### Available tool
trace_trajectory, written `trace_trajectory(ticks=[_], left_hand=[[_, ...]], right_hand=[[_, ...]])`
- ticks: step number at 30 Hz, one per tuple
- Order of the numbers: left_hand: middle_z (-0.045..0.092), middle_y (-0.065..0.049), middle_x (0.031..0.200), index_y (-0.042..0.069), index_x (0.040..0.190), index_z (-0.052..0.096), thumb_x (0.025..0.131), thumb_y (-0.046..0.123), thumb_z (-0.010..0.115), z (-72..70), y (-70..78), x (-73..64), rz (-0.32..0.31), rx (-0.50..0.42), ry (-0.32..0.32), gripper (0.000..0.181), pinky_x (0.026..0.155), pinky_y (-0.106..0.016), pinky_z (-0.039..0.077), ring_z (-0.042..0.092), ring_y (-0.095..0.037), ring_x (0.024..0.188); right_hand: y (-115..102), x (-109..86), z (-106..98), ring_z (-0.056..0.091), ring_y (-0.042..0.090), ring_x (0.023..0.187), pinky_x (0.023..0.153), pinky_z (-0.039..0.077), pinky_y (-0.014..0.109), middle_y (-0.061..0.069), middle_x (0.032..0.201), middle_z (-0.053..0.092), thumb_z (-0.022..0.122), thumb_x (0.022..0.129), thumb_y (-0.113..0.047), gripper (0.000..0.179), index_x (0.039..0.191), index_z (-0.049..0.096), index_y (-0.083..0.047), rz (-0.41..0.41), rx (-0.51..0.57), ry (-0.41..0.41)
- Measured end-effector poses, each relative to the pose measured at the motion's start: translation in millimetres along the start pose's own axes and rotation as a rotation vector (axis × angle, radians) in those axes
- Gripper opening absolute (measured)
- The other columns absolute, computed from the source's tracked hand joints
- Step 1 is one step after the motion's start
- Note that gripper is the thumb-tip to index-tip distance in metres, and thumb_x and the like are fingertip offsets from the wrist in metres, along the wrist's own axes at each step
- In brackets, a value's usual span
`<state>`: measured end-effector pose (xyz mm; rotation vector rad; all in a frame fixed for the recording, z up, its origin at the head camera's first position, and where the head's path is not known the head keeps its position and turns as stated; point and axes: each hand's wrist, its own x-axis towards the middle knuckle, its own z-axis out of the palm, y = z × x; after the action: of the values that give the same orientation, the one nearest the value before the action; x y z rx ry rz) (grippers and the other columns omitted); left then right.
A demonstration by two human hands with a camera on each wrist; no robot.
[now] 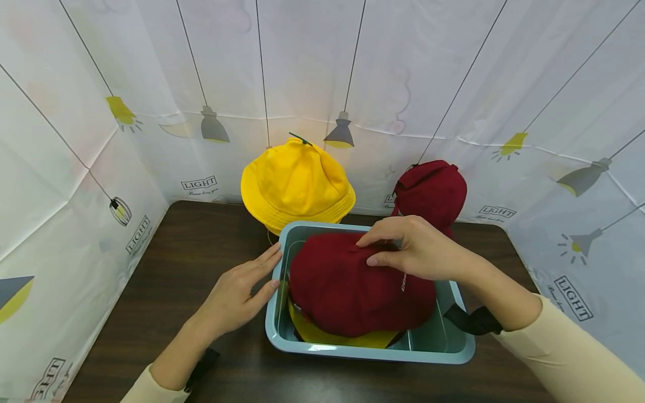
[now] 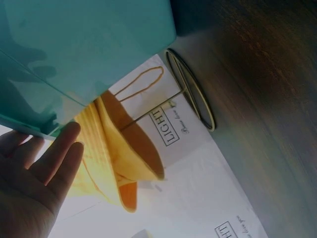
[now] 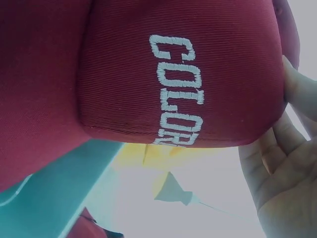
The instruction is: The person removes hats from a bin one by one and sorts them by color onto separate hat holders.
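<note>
A dark red baseball cap point(image 1: 347, 291) lies in a light blue plastic bin point(image 1: 370, 351), over a yellow hat point(image 1: 337, 334) whose edge shows below it. My right hand point(image 1: 415, 249) pinches the crown of the red cap near its top button. White embroidered letters on the cap point(image 3: 188, 94) stand out in the right wrist view, where thumb and fingers bracket its crown. With fingers extended, my left hand point(image 1: 242, 294) touches the bin's left rim. In the left wrist view, those fingertips point(image 2: 69, 131) rest at the bin's edge point(image 2: 99, 54).
Behind the bin, a yellow bucket hat point(image 1: 297, 182) hangs on a wire stand with a round base point(image 2: 210, 124). Another red cap point(image 1: 435, 190) is at the back right. Printed white cloth point(image 1: 302, 67) encloses the dark wooden table point(image 1: 201, 240).
</note>
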<state>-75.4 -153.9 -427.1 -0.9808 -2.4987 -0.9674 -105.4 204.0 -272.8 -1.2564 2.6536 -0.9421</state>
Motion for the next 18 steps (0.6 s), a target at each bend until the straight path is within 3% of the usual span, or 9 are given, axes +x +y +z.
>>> trace_trajectory(ticks=[18], left_hand=[[0.045,-0.003,0.162,0.006,0.154,0.052,0.103,0.022,0.064,0.7,-0.1,0.1,-0.005,-0.011,0.003,0.055,0.107,-0.052,0.051,0.057,-0.027,0.138]], right_hand=[[-15.1,3.6,-30.8,0.065,0.007,0.094,0.075,0.057,0.025,-0.012,0.108,0.075,0.086,0.084,0.0,0.038,0.117,0.08,-0.017,-0.092,-0.039,0.057]])
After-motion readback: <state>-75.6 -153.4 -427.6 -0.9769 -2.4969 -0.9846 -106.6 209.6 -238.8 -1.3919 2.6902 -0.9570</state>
